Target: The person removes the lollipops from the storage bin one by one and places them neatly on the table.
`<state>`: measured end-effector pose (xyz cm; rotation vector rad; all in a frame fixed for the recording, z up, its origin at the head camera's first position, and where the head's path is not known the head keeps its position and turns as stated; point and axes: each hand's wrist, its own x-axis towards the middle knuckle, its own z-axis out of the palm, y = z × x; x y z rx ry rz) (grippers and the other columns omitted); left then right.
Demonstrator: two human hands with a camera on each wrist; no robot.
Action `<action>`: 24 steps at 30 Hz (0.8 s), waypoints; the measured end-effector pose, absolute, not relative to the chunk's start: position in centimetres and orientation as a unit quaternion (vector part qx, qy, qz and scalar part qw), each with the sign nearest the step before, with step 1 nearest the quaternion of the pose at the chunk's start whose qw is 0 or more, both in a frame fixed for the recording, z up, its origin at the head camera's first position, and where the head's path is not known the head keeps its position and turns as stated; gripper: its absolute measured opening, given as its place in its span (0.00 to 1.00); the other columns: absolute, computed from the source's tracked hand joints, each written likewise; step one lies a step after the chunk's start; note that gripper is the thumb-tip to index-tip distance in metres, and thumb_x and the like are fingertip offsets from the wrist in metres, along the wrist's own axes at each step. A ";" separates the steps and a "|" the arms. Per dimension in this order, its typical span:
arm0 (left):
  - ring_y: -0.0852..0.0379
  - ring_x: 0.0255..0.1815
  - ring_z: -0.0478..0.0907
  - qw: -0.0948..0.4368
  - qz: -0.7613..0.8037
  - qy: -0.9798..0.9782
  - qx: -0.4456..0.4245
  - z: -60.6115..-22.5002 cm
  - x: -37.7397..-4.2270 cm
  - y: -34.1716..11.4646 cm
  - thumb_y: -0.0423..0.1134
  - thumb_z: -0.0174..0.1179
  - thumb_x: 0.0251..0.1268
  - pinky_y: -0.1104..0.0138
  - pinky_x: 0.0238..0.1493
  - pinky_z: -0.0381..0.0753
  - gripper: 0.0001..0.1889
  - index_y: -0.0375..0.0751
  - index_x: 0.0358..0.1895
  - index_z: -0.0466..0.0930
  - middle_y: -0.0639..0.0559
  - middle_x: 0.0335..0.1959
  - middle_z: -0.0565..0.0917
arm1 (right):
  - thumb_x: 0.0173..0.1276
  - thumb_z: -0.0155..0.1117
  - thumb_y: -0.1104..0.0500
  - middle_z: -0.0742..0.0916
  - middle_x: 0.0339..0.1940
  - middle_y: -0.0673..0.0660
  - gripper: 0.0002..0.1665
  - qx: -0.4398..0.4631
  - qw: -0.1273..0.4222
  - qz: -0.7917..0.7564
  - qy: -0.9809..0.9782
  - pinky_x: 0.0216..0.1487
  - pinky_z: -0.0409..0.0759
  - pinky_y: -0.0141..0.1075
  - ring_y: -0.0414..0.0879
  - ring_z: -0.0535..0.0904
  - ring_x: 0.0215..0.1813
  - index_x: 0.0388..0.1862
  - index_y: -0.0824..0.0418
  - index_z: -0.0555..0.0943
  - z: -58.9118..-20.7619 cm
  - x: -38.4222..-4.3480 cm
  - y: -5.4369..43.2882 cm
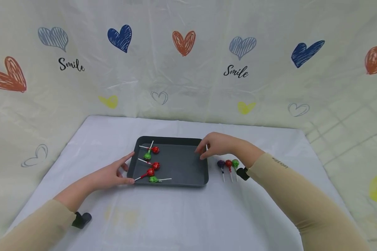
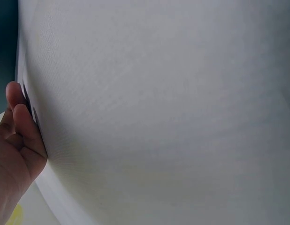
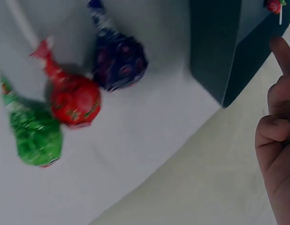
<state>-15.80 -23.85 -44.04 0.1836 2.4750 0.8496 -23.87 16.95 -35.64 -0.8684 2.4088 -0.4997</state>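
Note:
A dark grey rectangular tray [image 1: 176, 141] lies on the white cloth. Several red and green wrapped lollipops are on its left side, among them a red lollipop [image 1: 156, 165] and a green lollipop [image 1: 153, 179]. My left hand [image 1: 111, 174] rests against the tray's left edge, thumb and index finger spread along it. Above the tray's right rim is my right hand [image 1: 218, 143], fingers loosely bent, with nothing visible in them. To the right of the tray lie a purple lollipop [image 3: 119, 63], a red lollipop [image 3: 75, 101] and a green lollipop [image 3: 37, 136], side by side.
White cloth [image 1: 176, 212] covers the table. Behind it hangs a pale backdrop [image 1: 204, 80] printed with hearts and the word Smile. Dark wrist devices sit under both sleeves, the right one close to the three lollipops.

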 end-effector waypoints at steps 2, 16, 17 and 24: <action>0.53 0.38 0.74 0.256 0.315 0.911 0.069 -44.1 -15.8 -23.9 0.59 0.74 0.50 0.61 0.36 0.74 0.60 0.57 0.81 0.40 0.44 0.55 0.72 | 0.64 0.73 0.52 0.88 0.46 0.46 0.19 -0.337 0.272 -0.178 0.884 0.49 0.79 0.38 0.41 0.81 0.45 0.53 0.53 0.87 -35.7 -23.8 15.3; 0.53 0.38 0.74 0.254 0.303 0.916 0.061 -44.3 -16.1 -24.0 0.62 0.74 0.48 0.61 0.36 0.73 0.61 0.60 0.81 0.41 0.47 0.55 0.72 | 0.64 0.73 0.53 0.86 0.40 0.39 0.18 -0.378 0.336 -0.196 0.840 0.51 0.77 0.34 0.37 0.80 0.46 0.53 0.52 0.87 -36.9 -23.3 8.1; 0.53 0.38 0.74 0.254 0.303 0.916 0.061 -44.3 -16.1 -24.0 0.62 0.74 0.48 0.61 0.36 0.73 0.61 0.60 0.81 0.41 0.47 0.55 0.72 | 0.64 0.73 0.54 0.86 0.40 0.40 0.18 -0.379 0.346 -0.198 0.835 0.51 0.77 0.34 0.37 0.80 0.46 0.53 0.53 0.87 -37.1 -23.3 7.7; 0.53 0.37 0.74 0.255 0.305 0.916 0.062 -44.2 -16.1 -24.1 0.63 0.74 0.47 0.61 0.36 0.73 0.61 0.60 0.81 0.42 0.47 0.55 0.72 | 0.64 0.73 0.55 0.87 0.37 0.41 0.15 -0.375 0.387 -0.189 0.820 0.48 0.77 0.33 0.38 0.81 0.43 0.50 0.52 0.88 -38.1 -22.8 5.8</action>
